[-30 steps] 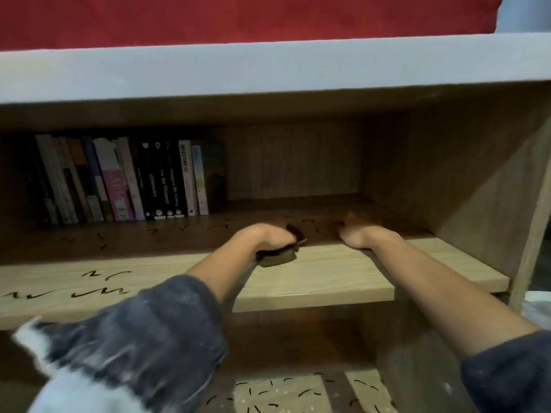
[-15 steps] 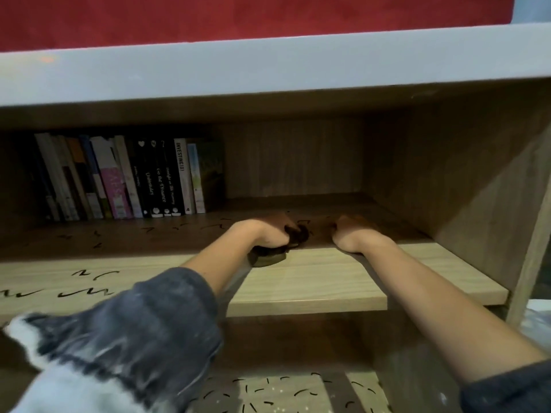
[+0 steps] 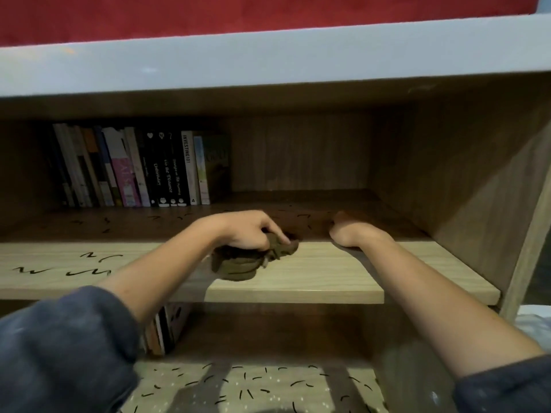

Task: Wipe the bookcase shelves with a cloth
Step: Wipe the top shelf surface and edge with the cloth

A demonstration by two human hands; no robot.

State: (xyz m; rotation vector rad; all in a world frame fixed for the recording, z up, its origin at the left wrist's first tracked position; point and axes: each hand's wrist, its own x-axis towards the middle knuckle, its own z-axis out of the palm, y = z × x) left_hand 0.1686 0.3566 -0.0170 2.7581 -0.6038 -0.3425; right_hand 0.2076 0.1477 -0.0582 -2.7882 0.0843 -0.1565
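Left hand (image 3: 247, 231) is gripping the bunched olive cloth (image 3: 238, 265), fingers curled over its top, pressing it onto the middle shelf (image 3: 328, 281) near the front edge, well in front of the books (image 3: 134, 168). Right hand (image 3: 351, 234) is resting on the shelf nearby; fingers are sitting in shadow, can't tell their curl. Cloth is looking soft, light, floppy: best held wadded from above, palm down, so edges aren't trailing

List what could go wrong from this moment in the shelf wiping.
1. The cloth, bunched in the left hand, sits near the front edge of the shelf; it might slip off.
2. A wide leftward stroke could bump the books.
3. A bunched cloth covers little, so the dim back corner may get missed.
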